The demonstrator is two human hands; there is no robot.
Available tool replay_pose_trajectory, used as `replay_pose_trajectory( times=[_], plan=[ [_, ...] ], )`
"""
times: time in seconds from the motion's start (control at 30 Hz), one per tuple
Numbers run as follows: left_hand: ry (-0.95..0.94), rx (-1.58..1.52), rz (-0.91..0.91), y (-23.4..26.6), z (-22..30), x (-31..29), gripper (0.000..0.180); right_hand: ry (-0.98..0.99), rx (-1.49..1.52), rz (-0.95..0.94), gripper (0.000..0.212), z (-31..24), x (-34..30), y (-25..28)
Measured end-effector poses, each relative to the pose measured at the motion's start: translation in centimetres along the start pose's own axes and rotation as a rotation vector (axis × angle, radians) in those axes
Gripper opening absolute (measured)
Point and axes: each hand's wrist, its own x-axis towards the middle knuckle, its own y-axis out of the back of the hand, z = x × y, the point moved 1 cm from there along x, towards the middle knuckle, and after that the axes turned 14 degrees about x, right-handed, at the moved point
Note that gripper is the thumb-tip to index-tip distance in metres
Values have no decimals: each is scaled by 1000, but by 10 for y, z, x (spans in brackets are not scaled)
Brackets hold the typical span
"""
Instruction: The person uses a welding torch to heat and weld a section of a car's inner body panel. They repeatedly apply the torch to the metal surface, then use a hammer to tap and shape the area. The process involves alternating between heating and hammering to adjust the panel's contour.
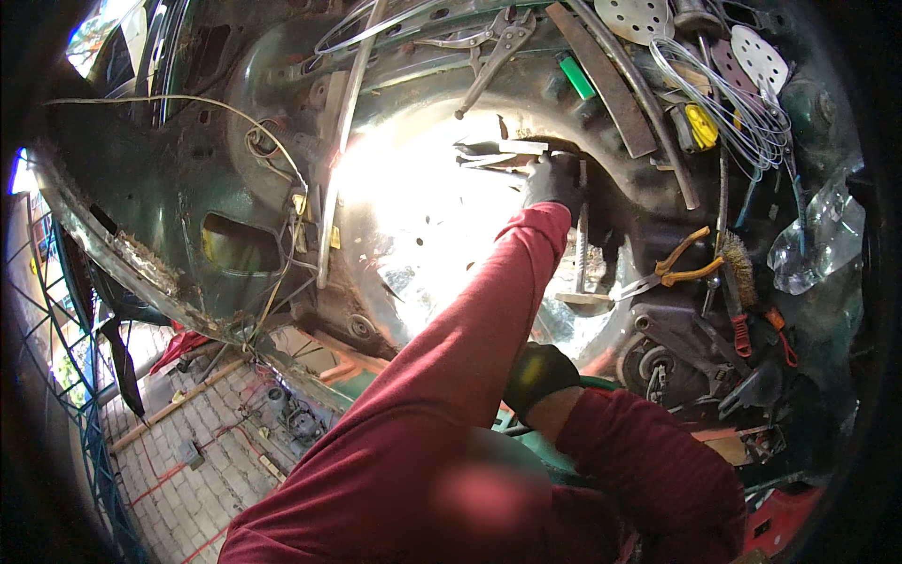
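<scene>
My left hand (pixel 554 180), in a dark glove, reaches into the brightly lit round metal well (pixel 413 273). It is right beside several flat metal pieces (pixel 503 153); its fingers are hidden by the hand's back and the glare, so I cannot tell what it grips. Close by stands a ribbed metal rod (pixel 582 230) with a crosspiece at its lower end. My right hand (pixel 542 378), in a black and yellowish glove, stays nearer my body under my left forearm, by the green body edge. Its fingers are turned from view.
Around the well lie large pliers (pixel 498 47), a green lighter (pixel 576 76), a rusty flat bar (pixel 606 85), coiled wire (pixel 752 122), a yellow-black tape measure (pixel 697 128), orange-handled pliers (pixel 684 258), a wire brush (pixel 737 282) and clear plastic (pixel 817 240). Brick paving (pixel 188 479) shows lower left.
</scene>
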Motion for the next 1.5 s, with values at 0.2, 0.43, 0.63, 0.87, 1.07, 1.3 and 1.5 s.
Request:
replay_pose_trajectory(
  times=[0.2, 0.43, 0.63, 0.87, 1.07, 1.3, 1.5],
  plan=[
    [-49, -90, -17, -14, -31, 23, 78, -14, -26, -37, 25, -3, -7, -4],
    [-451, 36, -27, 49, -74, -28, 50, -62, -158, -81, 26, 16, -20, -9],
    [-354, -720, -84, 151, -105, -131, 55, -25, -254, -38, 28, 21, -22, -15],
    [-262, -289, 203, 215, -166, -221, 58, -57, -335, -68, 43, 21, -23, -19],
    [85, -685, 120, 222, -209, -330, 57, -143, -294, -73, 33, 17, -18, 3],
    [134, -792, 185, 186, -235, -371, 53, -164, -280, -20, 32, 27, -10, 7],
    [221, -878, 79, 132, -281, -325, 43, -198, -202, 0, 35, 27, -10, 11]
  ],
)
